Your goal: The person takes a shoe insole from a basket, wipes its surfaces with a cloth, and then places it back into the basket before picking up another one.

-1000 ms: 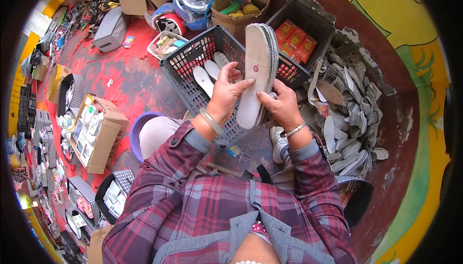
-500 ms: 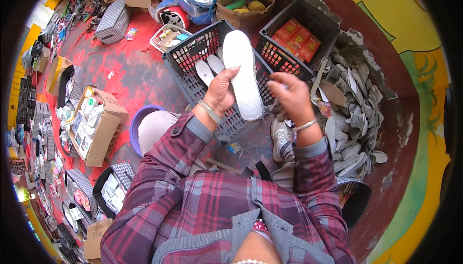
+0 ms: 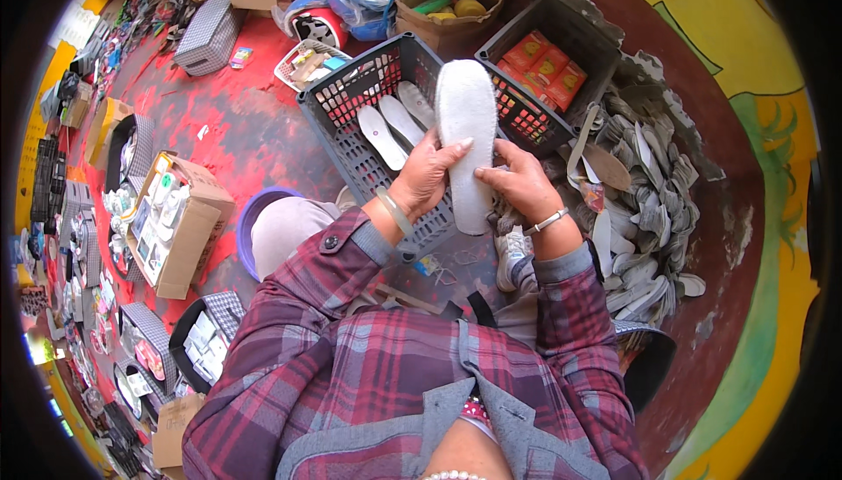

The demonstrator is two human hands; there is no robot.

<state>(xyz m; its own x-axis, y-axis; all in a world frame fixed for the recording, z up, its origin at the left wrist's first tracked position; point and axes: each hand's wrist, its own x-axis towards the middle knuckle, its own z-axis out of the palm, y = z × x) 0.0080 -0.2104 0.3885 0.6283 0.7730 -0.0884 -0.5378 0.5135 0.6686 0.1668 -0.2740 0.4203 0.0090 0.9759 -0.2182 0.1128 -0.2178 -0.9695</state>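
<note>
While both hands' (image 3: 428,177) (image 3: 522,184) grip clamps a white insole (image 3: 467,134), crates (image 3: 368,103) crowd the red floor (image 3: 237,129).

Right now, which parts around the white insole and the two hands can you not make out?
Head view only:
- Lower part of the insole: hidden behind the left hand and the right hand.
- Insole underside: turned away.
- Floor of the dark crate: partly hidden by the hands.

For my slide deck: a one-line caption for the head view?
Both hands, left and right, hold a white insole above a dark plastic crate.
</note>
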